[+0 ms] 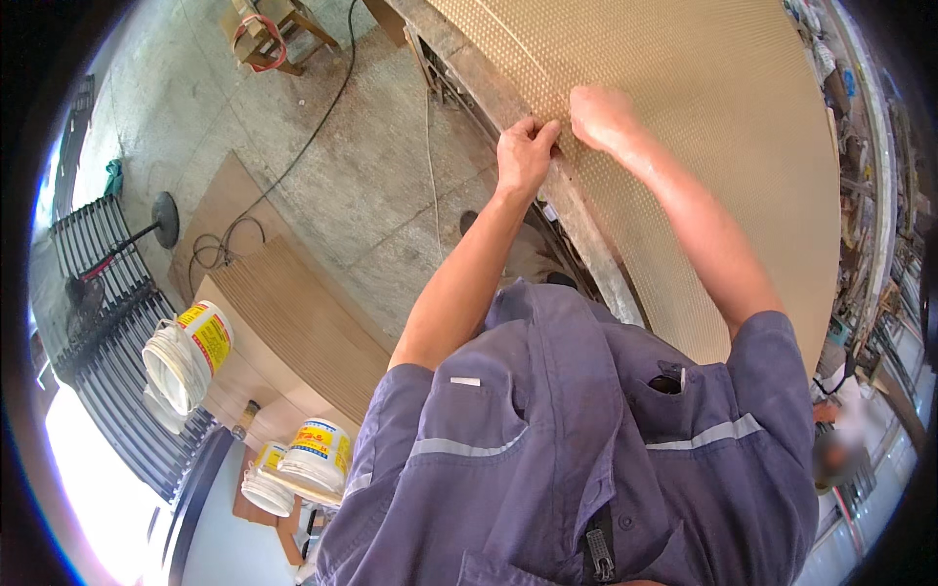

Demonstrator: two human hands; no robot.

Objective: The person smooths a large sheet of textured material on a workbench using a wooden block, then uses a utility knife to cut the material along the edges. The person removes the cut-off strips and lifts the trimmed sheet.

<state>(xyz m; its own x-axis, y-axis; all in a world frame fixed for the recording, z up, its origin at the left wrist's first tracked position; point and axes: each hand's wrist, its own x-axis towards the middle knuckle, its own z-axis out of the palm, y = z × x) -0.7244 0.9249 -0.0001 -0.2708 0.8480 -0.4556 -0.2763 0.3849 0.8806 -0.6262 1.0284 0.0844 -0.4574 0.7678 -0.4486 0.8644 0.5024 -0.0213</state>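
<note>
A large tan sheet point(703, 146) with a fine woven or dotted texture covers the worktable, whose worn pale edge point(591, 220) curves past my body. My left hand point(526, 154) is closed at this edge, thumb and fingers pinched together over the border of the sheet. Just to its right, my right hand point(603, 117) is curled over the sheet with its fingers bent inward. What either hand pinches is too small or hidden to make out. A pale line, perhaps a strand, runs along the sheet beyond my hands.
Left of me is a stack of brown boards point(298, 322) with white buckets point(315, 451) near it. A wooden stool point(278, 34) and a black cable point(327, 112) are on the concrete floor. Cluttered material lines the far right, where another person point(838, 444) shows blurred.
</note>
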